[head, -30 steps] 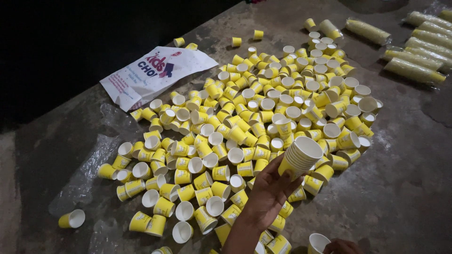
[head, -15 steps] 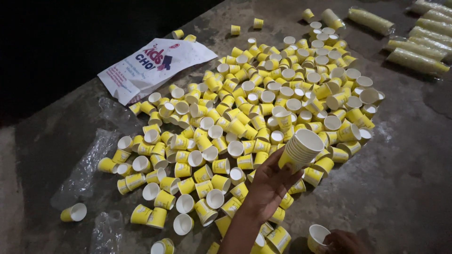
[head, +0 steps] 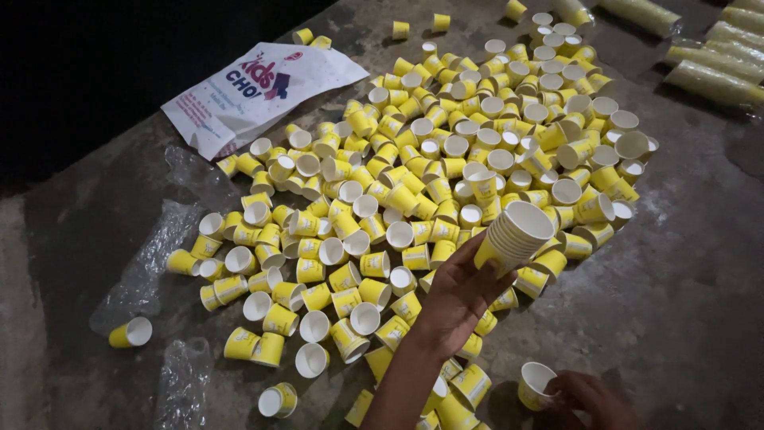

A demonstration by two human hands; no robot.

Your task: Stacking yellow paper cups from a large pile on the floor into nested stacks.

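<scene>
A wide pile of small yellow paper cups (head: 446, 183) with white insides lies scattered on the dark concrete floor. My left hand (head: 458, 296) reaches in from the bottom and grips a nested stack of cups (head: 513, 237), tilted with its mouth up and to the right, just above the pile's near edge. At the bottom right, my right hand (head: 587, 396) has its fingers on a single cup (head: 535, 384) lying on the floor.
A white printed plastic bag (head: 255, 91) lies at the pile's far left. Clear plastic wrap (head: 151, 263) lies crumpled on the left. Wrapped sleeves of stacked cups (head: 712, 68) lie at the top right. A lone cup (head: 131, 332) sits apart, left.
The view has shifted a little. My left hand keeps the stack in nearly the same place, and my right hand has come further into view at the single cup.
</scene>
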